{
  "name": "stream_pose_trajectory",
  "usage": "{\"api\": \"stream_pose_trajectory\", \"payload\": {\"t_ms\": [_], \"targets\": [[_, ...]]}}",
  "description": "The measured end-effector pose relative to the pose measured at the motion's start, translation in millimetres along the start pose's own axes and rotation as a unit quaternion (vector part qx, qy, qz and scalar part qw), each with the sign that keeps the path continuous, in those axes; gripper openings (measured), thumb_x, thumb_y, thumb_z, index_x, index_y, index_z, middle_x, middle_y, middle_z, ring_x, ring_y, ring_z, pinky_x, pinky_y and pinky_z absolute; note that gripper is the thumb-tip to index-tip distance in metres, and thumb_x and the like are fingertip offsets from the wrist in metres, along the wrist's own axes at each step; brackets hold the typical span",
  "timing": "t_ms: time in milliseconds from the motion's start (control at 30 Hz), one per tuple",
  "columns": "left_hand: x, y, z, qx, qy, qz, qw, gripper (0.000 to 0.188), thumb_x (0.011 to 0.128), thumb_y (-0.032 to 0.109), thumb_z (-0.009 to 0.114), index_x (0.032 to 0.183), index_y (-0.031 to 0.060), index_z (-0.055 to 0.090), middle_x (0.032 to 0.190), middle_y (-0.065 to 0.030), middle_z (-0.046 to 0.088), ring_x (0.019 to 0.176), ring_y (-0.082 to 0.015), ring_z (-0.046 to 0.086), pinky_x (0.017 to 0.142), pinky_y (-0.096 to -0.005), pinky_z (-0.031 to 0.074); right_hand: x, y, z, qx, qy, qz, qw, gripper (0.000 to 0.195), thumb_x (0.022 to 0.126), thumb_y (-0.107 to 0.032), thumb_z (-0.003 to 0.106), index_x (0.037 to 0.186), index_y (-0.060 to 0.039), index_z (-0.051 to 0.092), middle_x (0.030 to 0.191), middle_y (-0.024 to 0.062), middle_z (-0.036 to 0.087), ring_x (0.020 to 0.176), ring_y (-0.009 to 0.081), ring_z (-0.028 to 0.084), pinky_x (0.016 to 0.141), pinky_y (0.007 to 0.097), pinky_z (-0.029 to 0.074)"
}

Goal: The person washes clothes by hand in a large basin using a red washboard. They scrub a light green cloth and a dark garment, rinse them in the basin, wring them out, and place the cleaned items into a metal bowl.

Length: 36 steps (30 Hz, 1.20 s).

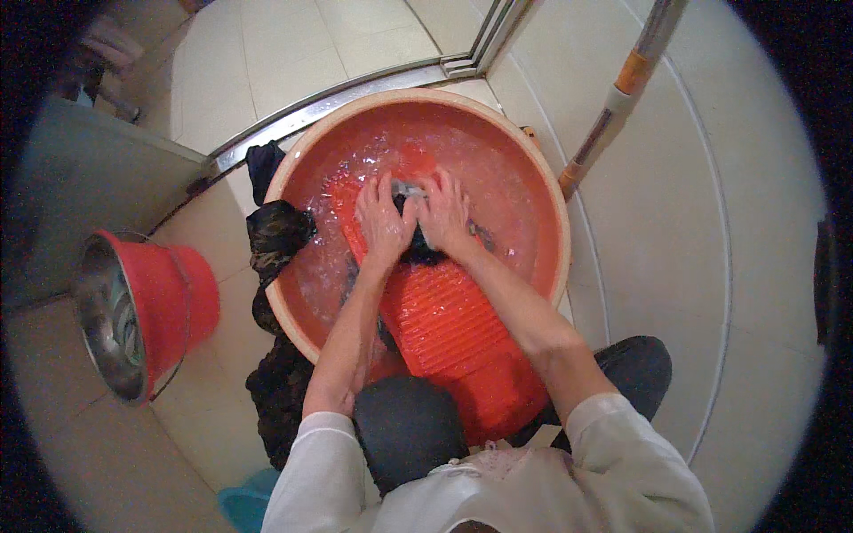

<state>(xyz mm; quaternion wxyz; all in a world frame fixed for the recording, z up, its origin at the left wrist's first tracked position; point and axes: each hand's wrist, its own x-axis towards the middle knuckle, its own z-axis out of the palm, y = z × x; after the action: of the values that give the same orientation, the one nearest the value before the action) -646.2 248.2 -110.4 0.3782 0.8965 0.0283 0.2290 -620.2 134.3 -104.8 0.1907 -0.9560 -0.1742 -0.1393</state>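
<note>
A red ridged washboard (453, 320) leans in a large round orange tub (564, 220) of water, its near end by my knees. Bunched on its upper part is a wet dark cloth (420, 248) with a greyish-white patch at the far end. My left hand (386, 218) grips the cloth from the left, fingers pointing away from me. From the other side my right hand (443, 210) grips it too, the thumbs close together. Both palms face down, so the cloth under them is hidden. More dark fabric shows in the water beside the board.
Dark wet garments (276, 236) hang over the tub's left rim, and a black heap (276, 393) lies below. A red bucket (193, 293) with cloth inside is at left. A teal basin (246, 503) sits lower left. A pole (603, 120) leans at right; a metal door track (320, 103) runs behind.
</note>
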Motion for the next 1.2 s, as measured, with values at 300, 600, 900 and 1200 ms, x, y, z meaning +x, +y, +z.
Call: {"api": "stream_pose_trajectory", "payload": {"t_ms": [300, 600, 900, 1200], "targets": [[-81, -4, -40, -0.005, -0.064, 0.029, 0.998, 0.033, 0.077, 0.03, 0.054, 0.091, 0.0, 0.056, 0.093, -0.0157, 0.054, 0.087, -0.0318, 0.048, 0.075, -0.0432, 0.034, -79, -27, -12, 0.062, -0.097, -0.049, 0.992, 0.027, 0.08, -0.023, 0.046, 0.101, -0.0075, 0.055, 0.109, 0.011, 0.051, 0.101, 0.029, 0.046, 0.081, 0.0462, 0.036], [-101, 30, -53, -0.075, -0.043, 0.021, 0.996, 0.035, 0.079, 0.023, 0.052, 0.107, 0.0016, 0.054, 0.091, -0.0168, 0.053, 0.084, -0.0322, 0.049, 0.075, -0.0434, 0.036, -93, -23, -30, 0.118, -0.119, -0.02, 0.986, 0.022, 0.08, -0.022, 0.046, 0.095, -0.011, 0.057, 0.1, 0.0092, 0.052, 0.099, 0.0268, 0.044, 0.079, 0.0475, 0.035], [-28, 5, -12, 0.095, -0.032, -0.065, 0.993, 0.042, 0.081, 0.034, 0.052, 0.106, 0.0009, 0.054, 0.116, -0.0226, 0.047, 0.107, -0.0358, 0.044, 0.095, -0.0442, 0.028, -28, -5, 1, -0.004, -0.016, 0.032, 0.999, 0.026, 0.074, -0.024, 0.054, 0.097, -0.012, 0.058, 0.106, 0.0074, 0.053, 0.1, 0.0286, 0.046, 0.079, 0.0447, 0.037], [-134, 47, -73, -0.154, -0.043, 0.07, 0.985, 0.014, 0.07, 0.014, 0.053, 0.077, 0.0036, 0.049, 0.083, -0.0154, 0.049, 0.077, -0.0315, 0.046, 0.071, -0.0402, 0.033, -154, -66, -69, 0.14, -0.013, 0.042, 0.989, 0.022, 0.075, -0.026, 0.056, 0.085, -0.0073, 0.052, 0.09, 0.0117, 0.05, 0.089, 0.031, 0.045, 0.074, 0.0433, 0.033]]}}
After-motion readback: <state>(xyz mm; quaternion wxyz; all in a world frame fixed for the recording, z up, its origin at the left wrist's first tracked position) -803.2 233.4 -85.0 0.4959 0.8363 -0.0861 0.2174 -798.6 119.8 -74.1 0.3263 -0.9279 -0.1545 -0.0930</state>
